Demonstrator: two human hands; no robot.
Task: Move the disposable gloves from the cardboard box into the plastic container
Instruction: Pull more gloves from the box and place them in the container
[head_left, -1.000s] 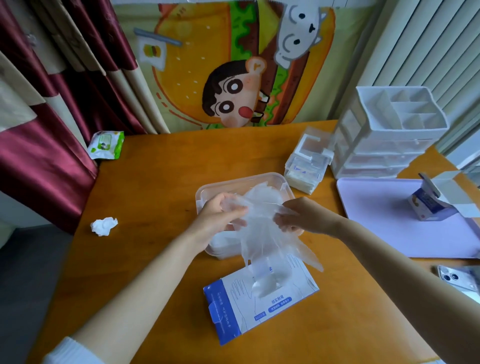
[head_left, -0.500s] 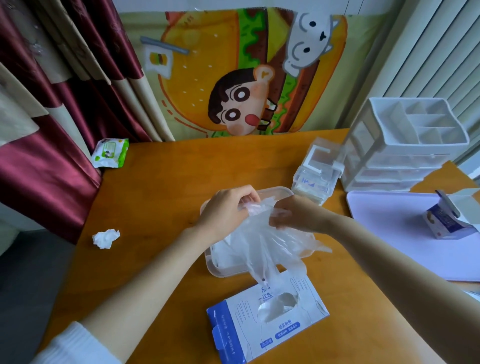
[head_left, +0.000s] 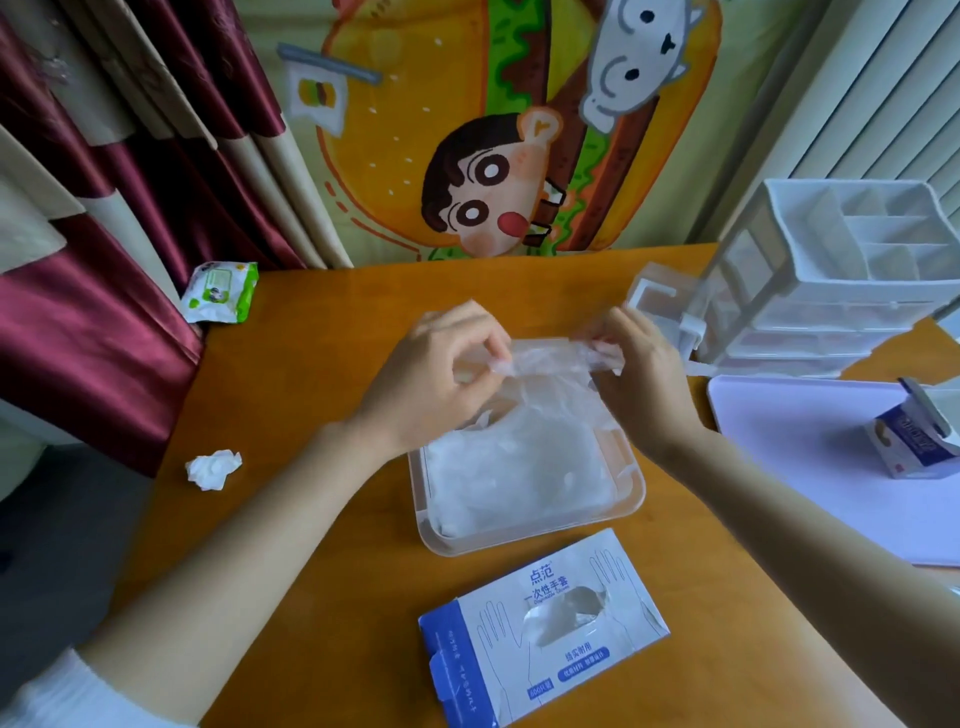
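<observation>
The left hand (head_left: 441, 374) and right hand (head_left: 644, 379) hold one clear disposable glove (head_left: 550, 358) stretched between them; the left fingers (head_left: 491, 345) pinch one end and the right fingers (head_left: 605, 356) pinch the other, both sets clamped on the film. The glove's loose part hangs from the fingers toward the plastic container (head_left: 519, 543), which sits directly below them on the bench (head_left: 322, 332) and holds a pile of gloves (head_left: 519, 467). Nearer the person than the fingers, just past the container's rim, lies the cardboard box (head_left: 488, 660), flat, with more film showing in its torn opening. Beyond the right fingers stands a clear lidded case (head_left: 660, 306), close behind the knuckles, and a white drawer organiser (head_left: 841, 280) beside it. Right of the right hand lie a lilac mat (head_left: 810, 457) and a small opened carton (head_left: 909, 441). Well left of the left fingers sit a wipes pack (head_left: 221, 291) and a crumpled tissue (head_left: 213, 467)
</observation>
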